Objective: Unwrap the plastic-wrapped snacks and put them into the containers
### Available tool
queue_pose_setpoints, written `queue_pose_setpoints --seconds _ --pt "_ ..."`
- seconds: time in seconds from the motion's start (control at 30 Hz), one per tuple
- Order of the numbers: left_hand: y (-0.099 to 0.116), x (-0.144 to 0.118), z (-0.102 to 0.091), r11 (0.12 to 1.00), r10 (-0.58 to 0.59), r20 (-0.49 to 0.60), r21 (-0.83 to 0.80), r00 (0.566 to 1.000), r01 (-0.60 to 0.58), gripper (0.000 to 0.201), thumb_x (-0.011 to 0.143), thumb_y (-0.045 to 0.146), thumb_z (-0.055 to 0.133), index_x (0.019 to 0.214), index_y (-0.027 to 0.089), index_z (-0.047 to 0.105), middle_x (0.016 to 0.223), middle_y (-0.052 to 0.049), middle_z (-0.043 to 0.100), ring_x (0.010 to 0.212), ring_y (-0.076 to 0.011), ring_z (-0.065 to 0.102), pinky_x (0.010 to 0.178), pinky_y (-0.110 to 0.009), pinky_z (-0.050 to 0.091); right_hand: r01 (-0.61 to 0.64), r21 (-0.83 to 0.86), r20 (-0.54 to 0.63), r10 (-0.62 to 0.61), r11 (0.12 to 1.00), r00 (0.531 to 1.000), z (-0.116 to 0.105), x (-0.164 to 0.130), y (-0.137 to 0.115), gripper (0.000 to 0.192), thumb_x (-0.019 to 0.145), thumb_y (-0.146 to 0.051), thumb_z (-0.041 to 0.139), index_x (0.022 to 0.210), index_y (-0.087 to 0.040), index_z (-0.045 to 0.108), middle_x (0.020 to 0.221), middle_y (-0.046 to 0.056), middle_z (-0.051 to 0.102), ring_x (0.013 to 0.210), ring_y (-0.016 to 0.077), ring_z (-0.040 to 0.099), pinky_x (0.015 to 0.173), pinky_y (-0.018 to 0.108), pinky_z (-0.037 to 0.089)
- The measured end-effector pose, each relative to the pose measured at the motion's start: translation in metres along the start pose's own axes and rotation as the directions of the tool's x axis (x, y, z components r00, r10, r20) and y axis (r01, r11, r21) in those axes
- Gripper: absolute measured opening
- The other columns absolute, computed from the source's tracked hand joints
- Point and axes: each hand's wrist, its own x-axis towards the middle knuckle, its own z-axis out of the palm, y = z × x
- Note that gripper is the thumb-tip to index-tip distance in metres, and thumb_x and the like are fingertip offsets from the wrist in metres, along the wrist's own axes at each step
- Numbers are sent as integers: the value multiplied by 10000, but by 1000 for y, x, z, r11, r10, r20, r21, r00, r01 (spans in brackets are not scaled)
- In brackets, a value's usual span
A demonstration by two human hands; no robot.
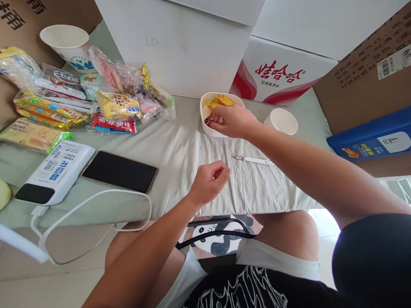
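While the right hand (231,121) reached into the white bowl (205,124), fingers pinched on a red-wrapped candy (214,121) among yellow ones, the left hand (210,182) hovered loosely curled over the cloth (180,149), apparently holding nothing.

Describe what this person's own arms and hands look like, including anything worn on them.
Both forearms are bare, with no watch, glove or bracelet in view. The left hand shows no ring. The right hand seems to carry a small ring on one finger, though it is tiny. A black short sleeve covers the right upper arm.
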Motion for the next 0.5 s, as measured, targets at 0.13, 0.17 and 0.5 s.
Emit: queue_pose_setpoints --seconds 0.13,0.17,0.5 --pt "2 -2 2 1000 1 3 7 1000 -1 323 862 448 599 649 216 527 583 18 454 577 -133 406 563 -302 331 -26 31 -12 27 999 1000 5 12 -25 150 867 -325 715 794 -236 619 852 94 716 834 288 648 813 446 525" --pt "2 -2 2 1000 -3 7 7 1000 3 324 864 448 594 647 216 525 581 19 450 578 -133 402 565 -304 328 -4 29 -4 4 1000 1000 5 18 -35 102 872 -313 704 839 -236 644 900 98 732 869 299 663 833 451 529" --pt "5 -3 -8 998 2 -14 -60 1000 -3 358 881 477 587 650 216 507 581 35 445 585 -123 402 591 -292 326 -99 201 289 38 974 957 51 93 -105 676 794 -156 672 1458 -264 610 1347 63 734 1248 302 680 1111 431 530"
